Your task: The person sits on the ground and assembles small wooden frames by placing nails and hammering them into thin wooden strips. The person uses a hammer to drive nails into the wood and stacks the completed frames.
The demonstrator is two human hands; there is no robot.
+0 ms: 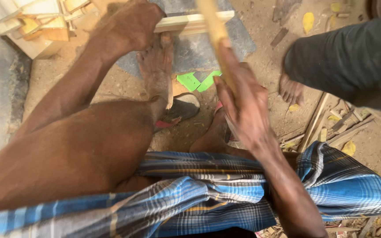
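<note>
My left hand [133, 24] is closed over the near end of a pale wooden strip [195, 21] that lies across a grey stone slab [199, 53] at the top of the view. One bare foot [156, 66] presses on the slab just below that strip. My right hand [243, 103] grips a long light wooden handle [214, 31] that rises toward the top edge; its far end is out of view. My raised knee and a blue checked cloth [208, 194] fill the lower half.
A stack of cut wooden blocks [40, 22] sits at the top left. Green scraps [197, 81] and a sandal [179, 110] lie on the dirt floor. Another person's bare foot [291, 90] and dark trouser leg [353, 61] stand at right, beside wooden offcuts [327, 128].
</note>
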